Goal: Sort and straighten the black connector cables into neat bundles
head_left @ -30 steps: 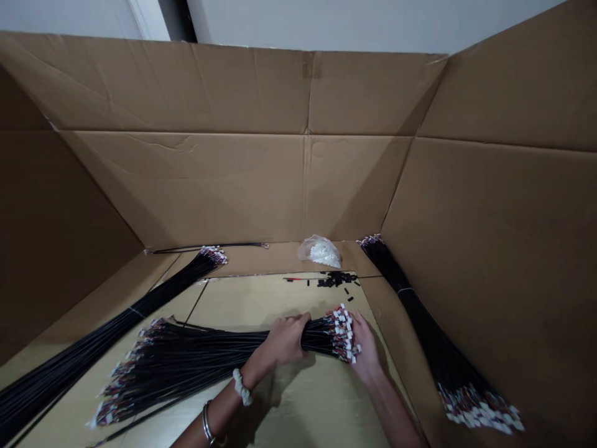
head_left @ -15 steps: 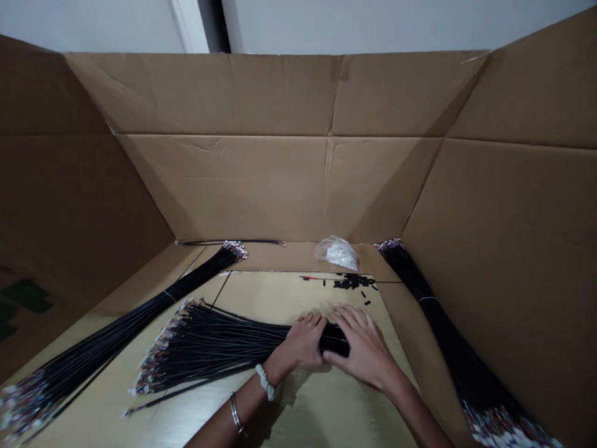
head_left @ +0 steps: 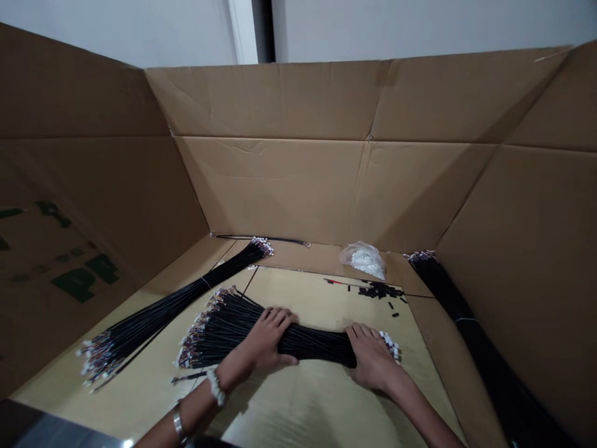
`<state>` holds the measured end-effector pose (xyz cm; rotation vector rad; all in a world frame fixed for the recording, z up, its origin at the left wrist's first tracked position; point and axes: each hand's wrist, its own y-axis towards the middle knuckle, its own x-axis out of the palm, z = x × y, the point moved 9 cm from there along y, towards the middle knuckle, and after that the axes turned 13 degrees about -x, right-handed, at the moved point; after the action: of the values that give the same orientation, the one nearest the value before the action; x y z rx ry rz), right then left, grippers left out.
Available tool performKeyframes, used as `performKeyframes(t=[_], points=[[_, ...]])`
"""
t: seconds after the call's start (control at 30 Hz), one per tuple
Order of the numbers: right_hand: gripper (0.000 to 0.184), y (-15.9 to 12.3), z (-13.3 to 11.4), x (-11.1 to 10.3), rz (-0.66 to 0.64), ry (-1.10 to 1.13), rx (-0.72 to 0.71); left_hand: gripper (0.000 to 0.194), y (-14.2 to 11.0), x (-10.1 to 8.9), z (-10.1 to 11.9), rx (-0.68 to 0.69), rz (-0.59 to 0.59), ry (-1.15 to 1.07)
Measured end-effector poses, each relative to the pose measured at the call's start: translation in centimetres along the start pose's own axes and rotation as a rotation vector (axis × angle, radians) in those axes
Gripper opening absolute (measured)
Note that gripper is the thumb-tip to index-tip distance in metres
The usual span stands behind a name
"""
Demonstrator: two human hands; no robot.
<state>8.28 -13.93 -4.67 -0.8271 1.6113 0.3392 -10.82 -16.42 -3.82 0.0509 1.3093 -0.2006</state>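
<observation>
The left hand (head_left: 265, 341) and right hand (head_left: 372, 356), clasping the cable bundle (head_left: 321, 344), now sit farther apart. It looks black, fanned leftward.

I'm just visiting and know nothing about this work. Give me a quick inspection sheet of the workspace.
Surface: pale board, lit unevenly, with hand shadows.
Job's things: middle cable bundle, fanned out on the left, gathered on the right.
Clutter: scattered small black pieces; clear bag of white pieces behind them.
Grippers: bare hands; left hand around the bundle's middle, right hand near its right-end white connectors.
Cables: left bundle and right bundle, each banded; loose cables by the back wall.
Surroundings: cardboard walls on three sides; other people: nothing seen.
</observation>
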Motion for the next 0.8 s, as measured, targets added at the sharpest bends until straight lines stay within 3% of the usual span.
performKeyframes(t=[0.1,0.23,0.33,0.53,0.8], points=[[0.062,0.2,-0.1,0.2,0.014,-0.023,0.001,0.086,-2.0,-1.2,-3.8,-0.038,0.046,0.04],[0.053,0.7,-0.1,0.1,0.042,-0.058,0.001,0.088,-3.1,-1.4,-5.8,-0.06,0.061,0.07],[0.054,0.5,-0.1,0.2,0.069,-0.07,-0.01,0.091,-3.4,-1.0,-6.8,-0.096,0.058,0.079],[0.063,-0.3,-0.3,0.5,0.12,-0.056,-0.059,0.081,-4.5,-0.6,-8.1,-0.113,0.095,0.097],[0.053,-0.8,-1.0,-0.2,0.098,-0.034,-0.038,0.075,-5.2,-0.1,-8.0,-0.004,0.322,0.186]])
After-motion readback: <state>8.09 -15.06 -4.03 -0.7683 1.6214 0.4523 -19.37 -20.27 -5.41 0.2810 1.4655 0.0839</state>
